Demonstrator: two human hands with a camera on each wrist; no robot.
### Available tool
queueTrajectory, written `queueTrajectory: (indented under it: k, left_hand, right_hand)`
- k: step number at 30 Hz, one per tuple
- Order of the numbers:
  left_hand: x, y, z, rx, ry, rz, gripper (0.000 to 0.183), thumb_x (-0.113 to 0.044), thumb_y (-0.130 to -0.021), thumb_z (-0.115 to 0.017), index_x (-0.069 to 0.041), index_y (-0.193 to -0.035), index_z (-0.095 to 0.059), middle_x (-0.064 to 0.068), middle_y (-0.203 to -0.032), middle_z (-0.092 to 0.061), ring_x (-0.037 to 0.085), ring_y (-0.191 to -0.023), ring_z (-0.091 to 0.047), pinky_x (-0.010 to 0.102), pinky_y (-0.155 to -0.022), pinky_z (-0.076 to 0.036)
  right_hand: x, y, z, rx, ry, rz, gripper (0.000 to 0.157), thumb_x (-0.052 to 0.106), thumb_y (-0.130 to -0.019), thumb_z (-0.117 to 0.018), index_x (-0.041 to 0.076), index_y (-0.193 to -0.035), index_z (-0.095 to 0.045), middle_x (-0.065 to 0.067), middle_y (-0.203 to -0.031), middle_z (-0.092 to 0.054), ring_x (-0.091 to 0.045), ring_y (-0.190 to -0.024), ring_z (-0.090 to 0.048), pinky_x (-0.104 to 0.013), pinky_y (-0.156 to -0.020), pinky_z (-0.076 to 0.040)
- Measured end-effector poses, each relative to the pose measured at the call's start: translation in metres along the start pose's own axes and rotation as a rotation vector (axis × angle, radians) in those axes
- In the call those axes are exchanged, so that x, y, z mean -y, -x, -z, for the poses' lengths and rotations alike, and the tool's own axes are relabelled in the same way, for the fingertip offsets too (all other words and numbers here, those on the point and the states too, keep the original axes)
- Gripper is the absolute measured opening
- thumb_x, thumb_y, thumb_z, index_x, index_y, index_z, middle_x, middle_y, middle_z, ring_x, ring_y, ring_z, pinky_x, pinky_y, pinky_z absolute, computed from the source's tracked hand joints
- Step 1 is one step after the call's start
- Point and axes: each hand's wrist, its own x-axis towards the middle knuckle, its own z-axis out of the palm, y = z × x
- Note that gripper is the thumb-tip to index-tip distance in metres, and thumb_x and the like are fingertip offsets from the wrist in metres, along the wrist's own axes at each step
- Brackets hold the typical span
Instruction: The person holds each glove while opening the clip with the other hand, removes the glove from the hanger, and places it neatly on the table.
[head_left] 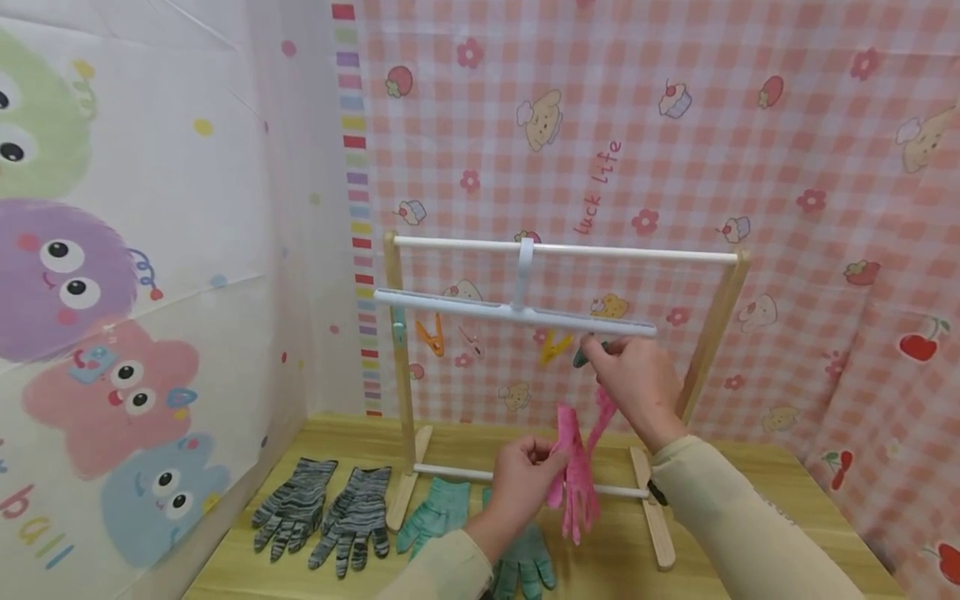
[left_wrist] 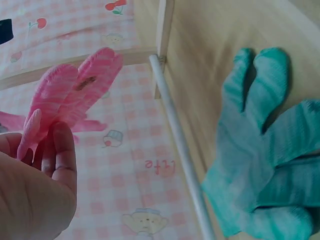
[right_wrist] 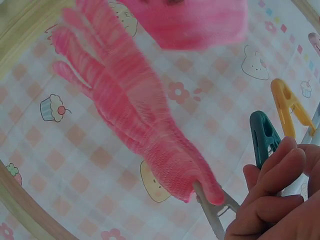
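My left hand (head_left: 525, 479) pinches a pink knit glove (left_wrist: 70, 90) between thumb and fingers, below the hanger's right half. A dark smudge shows on this glove. My right hand (head_left: 641, 379) is up at the right end of a white hanger (head_left: 465, 308), pinching a dark green clothespin (right_wrist: 262, 135) that hangs there. A second pink glove (right_wrist: 135, 105) hangs by its cuff from a grey clothespin (right_wrist: 207, 212), close to my right hand. The grey clothespin's upper end is hidden behind that hand.
The hanger hooks over a rack's white top bar (head_left: 630, 251). Yellow (head_left: 555, 347), orange (head_left: 431, 335) and mint (head_left: 398, 327) clothespins hang from it. Two grey striped gloves (head_left: 352, 517) and two green gloves (left_wrist: 250, 155) lie on the wooden table (head_left: 720, 533).
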Motion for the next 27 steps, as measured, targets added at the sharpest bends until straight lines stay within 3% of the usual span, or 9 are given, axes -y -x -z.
queueTrajectory:
  k: [5,11,14,18,23,27]
  left_hand:
    - [0.017,0.002,-0.005,0.02,-0.002,0.06,0.01,-0.012,-0.095,-0.077,-0.003,-0.097,-0.075,0.001,-0.086,-0.076,0.006,-0.073,-0.066,0.021,-0.063,-0.056]
    - [0.049,0.01,-0.02,-0.006,-0.021,0.148,0.008,-0.011,-0.091,-0.078,-0.005,-0.095,-0.074,-0.001,-0.083,-0.073,0.006,-0.071,-0.063,0.02,-0.062,-0.053]
    - [0.066,0.015,-0.029,-0.031,-0.022,0.177,0.008,-0.011,-0.088,-0.078,-0.004,-0.092,-0.074,-0.002,-0.079,-0.07,0.006,-0.07,-0.06,0.021,-0.061,-0.05]
    - [0.083,0.022,-0.037,-0.017,-0.029,0.209,0.006,-0.007,-0.086,-0.074,-0.003,-0.09,-0.074,-0.004,-0.077,-0.066,0.006,-0.069,-0.057,0.021,-0.062,-0.048]
    - [0.087,0.031,-0.04,0.048,-0.117,0.171,0.012,-0.008,-0.091,-0.075,0.0,-0.1,-0.078,-0.004,-0.083,-0.073,0.004,-0.074,-0.062,0.021,-0.066,-0.053]
    - [0.081,0.034,-0.038,0.149,-0.201,0.092,0.03,-0.01,-0.093,-0.077,0.005,-0.119,-0.075,0.013,-0.106,-0.079,0.019,-0.095,-0.076,0.034,-0.083,-0.064]
  right_hand:
    - [-0.001,-0.002,0.001,-0.011,0.016,-0.006,0.059,0.067,-0.101,-0.057,0.019,-0.074,-0.078,0.001,-0.054,-0.062,-0.013,-0.044,-0.036,-0.026,-0.041,-0.025]
    - [-0.003,-0.003,0.004,0.01,0.021,-0.036,0.055,0.067,-0.101,-0.056,0.02,-0.093,-0.083,-0.002,-0.071,-0.076,-0.015,-0.046,-0.045,-0.027,-0.043,-0.027]
    - [-0.003,-0.003,0.005,0.025,0.016,-0.045,0.054,0.066,-0.101,-0.056,0.02,-0.101,-0.084,-0.003,-0.077,-0.08,-0.016,-0.049,-0.05,-0.028,-0.043,-0.028]
    - [-0.004,-0.002,0.007,0.038,0.011,-0.038,0.056,0.066,-0.102,-0.056,0.018,-0.108,-0.084,-0.004,-0.082,-0.081,-0.016,-0.052,-0.053,-0.029,-0.045,-0.031]
    - [-0.013,0.004,0.009,0.061,-0.02,-0.004,0.057,0.064,-0.103,-0.056,0.016,-0.121,-0.081,-0.008,-0.08,-0.078,-0.013,-0.05,-0.042,-0.027,-0.044,-0.029]
    - [-0.031,0.017,0.018,0.096,-0.047,0.033,0.058,0.06,-0.105,-0.056,0.01,-0.127,-0.078,-0.008,-0.082,-0.08,-0.011,-0.053,-0.053,-0.028,-0.046,-0.037]
